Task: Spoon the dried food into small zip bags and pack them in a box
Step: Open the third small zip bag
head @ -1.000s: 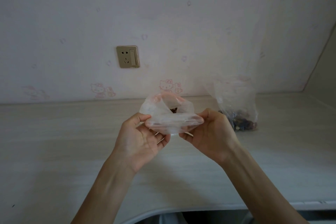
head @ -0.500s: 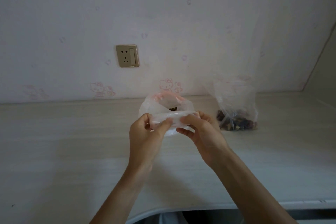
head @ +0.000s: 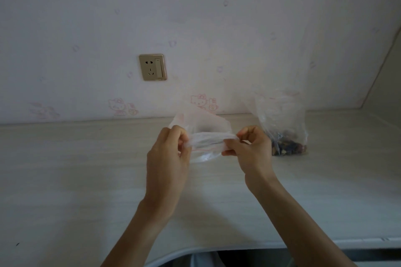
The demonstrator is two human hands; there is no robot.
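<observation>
A small clear zip bag (head: 206,136) with a red strip along its mouth is held above the middle of the pale wooden desk (head: 76,175). My left hand (head: 168,154) pinches its left end and my right hand (head: 249,149) pinches its right end, so the near edge of the mouth is stretched flat between them. What lies inside the bag is hidden. A larger clear bag (head: 282,128) with dark dried food at its bottom stands on the desk just right of my right hand.
The desk meets a wall with pink cartoon wallpaper and a gold socket plate (head: 153,67). A slanted wall closes the far right corner. The desk's curved front edge (head: 217,249) runs below my forearms.
The bag's mouth, wide open a second ago, has been pressed together. My hands met at its middle and have since moved apart along the seal to its two ends.
</observation>
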